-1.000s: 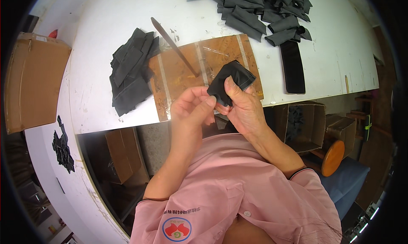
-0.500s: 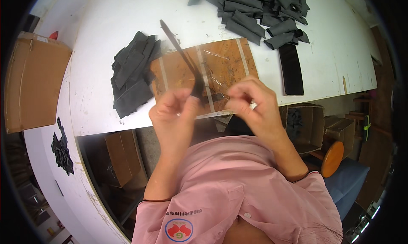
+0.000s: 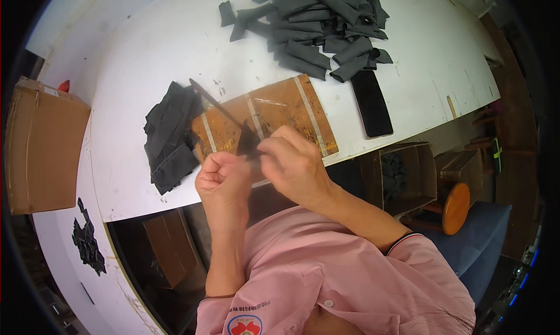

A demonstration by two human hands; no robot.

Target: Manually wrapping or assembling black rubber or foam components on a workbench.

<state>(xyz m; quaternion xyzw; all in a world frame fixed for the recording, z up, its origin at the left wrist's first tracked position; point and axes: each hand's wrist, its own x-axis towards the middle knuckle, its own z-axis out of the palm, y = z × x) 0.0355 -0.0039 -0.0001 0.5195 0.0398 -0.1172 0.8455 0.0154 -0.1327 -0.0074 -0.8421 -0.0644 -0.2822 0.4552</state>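
Note:
A dark grey fabric piece (image 3: 246,141) with a long narrow end reaching up and left hangs between my two hands, above the front of a brown wooden board (image 3: 280,114) with pale tape strips. My left hand (image 3: 223,180) is closed, thumb and fingers pinched at the fabric's lower edge. Close beside it, my right hand (image 3: 294,168) is also closed, its fingertips on the same piece; motion blurs the spot where they meet. Left of the board lies a stack of flat dark fabric pieces (image 3: 170,138).
On the white table (image 3: 140,60), a heap of rolled dark fabric pieces (image 3: 306,53) lies at the far side, with a black phone (image 3: 371,104) near it. A cardboard box (image 3: 48,148) stands at the left. Below the right edge are an open carton (image 3: 421,177) and a round wooden stool (image 3: 455,209).
My right hand has come left, close to my left hand, and the fabric piece has tilted lower between them. The whole view has shifted and turned a little.

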